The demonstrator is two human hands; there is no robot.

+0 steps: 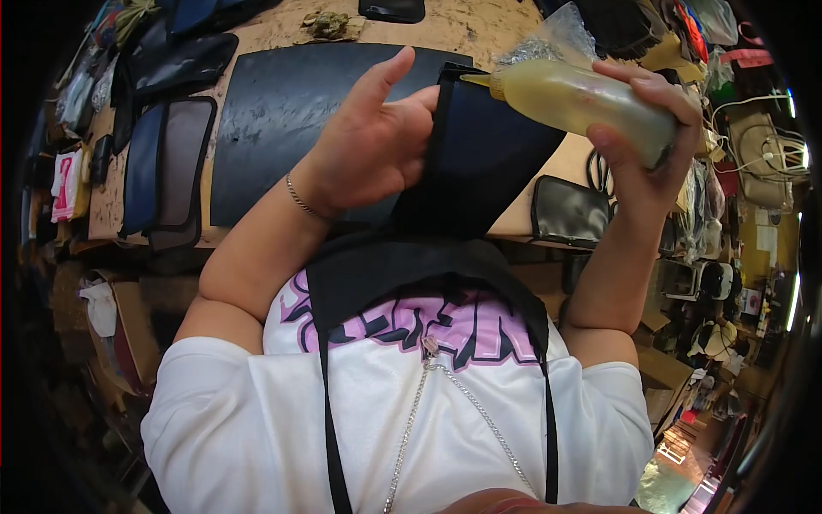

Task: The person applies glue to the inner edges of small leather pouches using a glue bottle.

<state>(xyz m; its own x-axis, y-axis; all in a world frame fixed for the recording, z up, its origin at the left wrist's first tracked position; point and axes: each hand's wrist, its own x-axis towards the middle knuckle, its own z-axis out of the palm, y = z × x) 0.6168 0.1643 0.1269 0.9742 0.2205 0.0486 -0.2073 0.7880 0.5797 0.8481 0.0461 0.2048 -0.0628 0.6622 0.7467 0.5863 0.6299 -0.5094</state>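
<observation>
My right hand (651, 120) is wrapped round a squeeze bottle (591, 98) of cloudy yellowish liquid. The bottle lies nearly level, its pointed yellow nozzle aimed left at the top edge of a dark fabric piece (497, 146). My left hand (381, 141) is at the left edge of that piece, thumb raised and palm partly turned up, its other fingertips partly hidden behind the edge. Beneath my left hand, a large black sheet (274, 120) lies flat on the worktable (514, 218).
Blue and grey panels with black edging (184, 137) lie at the left. A black pouch (569, 208) is right of the fabric piece. Clear crumpled plastic (556, 38) and a brownish clump (330, 27) sit at the back. Cluttered shelves with cables stand at the right.
</observation>
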